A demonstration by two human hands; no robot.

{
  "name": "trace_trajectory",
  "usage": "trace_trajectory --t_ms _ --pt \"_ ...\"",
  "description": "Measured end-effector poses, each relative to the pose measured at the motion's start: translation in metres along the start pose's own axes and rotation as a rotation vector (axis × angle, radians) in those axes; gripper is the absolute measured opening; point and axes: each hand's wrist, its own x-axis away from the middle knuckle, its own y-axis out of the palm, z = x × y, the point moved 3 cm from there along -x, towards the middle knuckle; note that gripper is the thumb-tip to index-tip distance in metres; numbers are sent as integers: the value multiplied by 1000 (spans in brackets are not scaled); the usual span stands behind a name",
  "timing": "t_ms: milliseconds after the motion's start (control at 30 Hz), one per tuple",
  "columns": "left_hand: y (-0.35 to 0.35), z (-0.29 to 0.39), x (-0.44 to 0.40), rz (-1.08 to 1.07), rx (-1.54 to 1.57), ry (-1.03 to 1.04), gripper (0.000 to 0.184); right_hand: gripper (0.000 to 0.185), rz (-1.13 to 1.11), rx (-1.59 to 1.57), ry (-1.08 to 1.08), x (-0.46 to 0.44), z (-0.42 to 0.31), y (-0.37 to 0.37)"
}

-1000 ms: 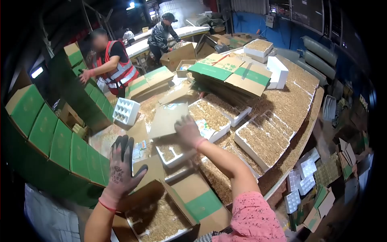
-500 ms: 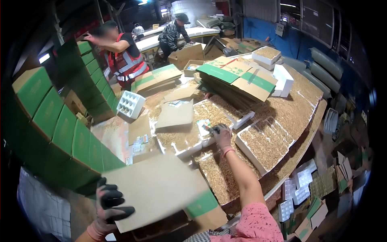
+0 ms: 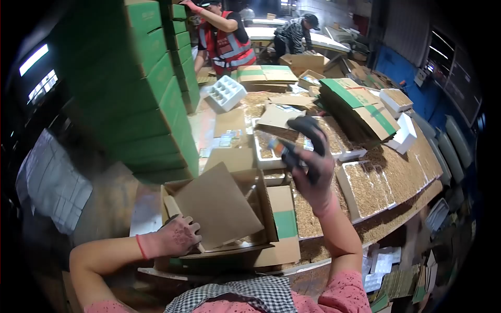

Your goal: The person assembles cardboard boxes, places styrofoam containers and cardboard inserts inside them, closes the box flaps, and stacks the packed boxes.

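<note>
An open cardboard box (image 3: 270, 208) stands in front of me, with a plain brown cardboard sheet (image 3: 219, 206) lying tilted in its mouth. My left hand (image 3: 175, 237), in a pink glove with dark fingers, is closed at the sheet's lower left edge, by the box's near side. Raised to the right above the box, my right hand (image 3: 315, 169) wears the same kind of glove. Its fingers are bent around a small colourful card-like piece (image 3: 276, 146), blurred by motion. Part of the box's inside is hidden under the sheet.
Green boxes (image 3: 151, 99) are stacked high at the left. Foam trays filled with husk-like material (image 3: 365, 188) cover the right side. A white foam tray with hollows (image 3: 226, 94), flattened cartons (image 3: 360, 107) and a person in a red vest (image 3: 227, 44) are farther back.
The cardboard sheet has come down into the open box, and my left hand has shifted to its near edge. My right hand has lifted off the trays with the small colourful piece. The view has turned left.
</note>
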Motion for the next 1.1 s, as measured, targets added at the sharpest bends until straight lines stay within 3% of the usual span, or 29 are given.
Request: trace_trajectory --t_ms 100,167,233,267,300,367,400,467,500,567,600,633,667,733,767,800,833,867,900,933,967,1033,1100 --pt "-1 -16 -4 107 121 33 16 20 -212 -68 -210 -8 -53 38" --pt "22 -33 -11 -57 190 40 25 22 -405 -95 -315 15 -57 86" --pt "33 -47 -6 -205 228 72 27 25 -817 33 -221 97 -15 148" --pt "5 -42 -3 -229 257 187 27 30 -1191 310 -289 138 -2 161" --pt "0 -44 -4 -327 230 150 20 30 -1192 307 -303 134 -5 149" --pt "-10 -53 10 -244 395 -47 17 34 -1465 -11 119 112 -13 121" --pt "-7 -54 14 -238 399 -52 17 34 -1470 -9 111 98 -21 119" --pt "-12 -51 19 296 96 2 19 53 -1219 228 69 73 -33 120" --pt "-1 -48 15 292 107 4 19 53 -1226 220 76 81 -36 127" --pt "29 -55 2 -242 26 -61 26 56 -1726 188 -1 115 -25 147" --pt "6 -60 14 80 63 -116 26 41 -1290 43 -212 128 -15 135" --pt "11 -69 32 91 55 -123 26 42 -1438 -35 -15 112 -9 121" --pt "21 -79 62 452 152 -345 29 40 -1248 -57 32 91 -10 96" --pt "43 -80 82 802 240 -564 32 36 -730 -51 142 82 15 43" --pt "75 -79 74 773 862 -713 41 35 -418 -22 201 95 27 16" --pt "109 -72 63 687 1488 -828 54 36 -483 -126 263 112 36 19" --pt "132 -57 53 533 2110 -903 68 39 -680 -107 168 137 34 45" --pt "124 -38 43 492 1936 -696 83 39 -743 -90 227 164 25 75" --pt "152 -36 19 600 1448 -638 83 39 -808 -71 281 179 13 104" --pt "96 -20 4 425 1330 -714 89 44 -919 -126 175 177 -1 130" --pt "91 -17 -8 479 844 -762 89 49 -1024 -182 62 174 -9 147" --pt "116 -21 -5 516 881 -758 86 75 -861 184 379 196 15 114" --pt "110 -27 3 571 1037 -647 85 86 -570 -23 1042 225 32 90"
